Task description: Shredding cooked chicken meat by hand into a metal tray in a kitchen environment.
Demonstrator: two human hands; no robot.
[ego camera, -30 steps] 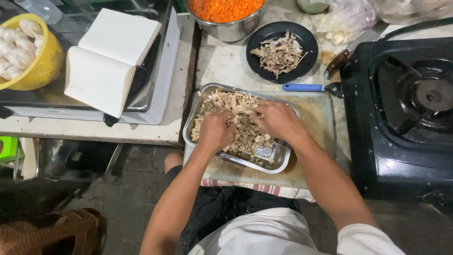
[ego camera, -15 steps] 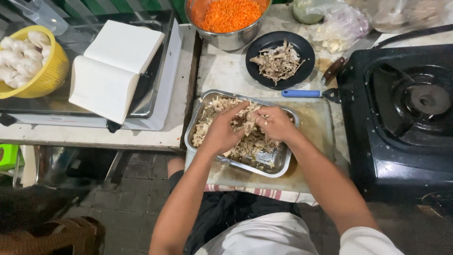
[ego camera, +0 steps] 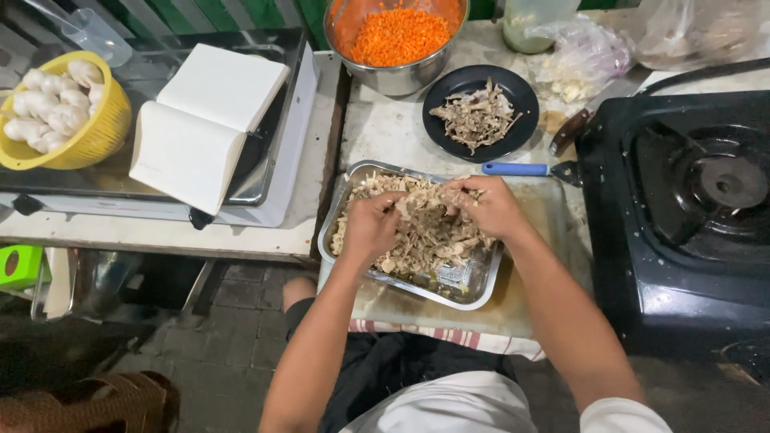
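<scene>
Both hands pinch the same clump of shredded meat (ego camera: 425, 228), the left hand (ego camera: 370, 227) and right hand (ego camera: 488, 207) closed on it with fingertips nearly meeting over the metal tray (ego camera: 473, 282). The tray sits on a cutting board (ego camera: 536, 265), with a blue-handled knife (ego camera: 521, 169) just beyond. Further back stand a black plate (ego camera: 449, 87) of scraps and a steel bowl (ego camera: 397, 78) of orange paste.

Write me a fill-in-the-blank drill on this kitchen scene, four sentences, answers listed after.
1. Both hands, left hand and right hand, work shredded meat in a metal ____.
2. The steel bowl holds ____-coloured grated food.
3. The basket of white pieces is ____.
4. The knife beside the black plate has a ____ handle.

Answers: tray; orange; yellow; blue
</scene>
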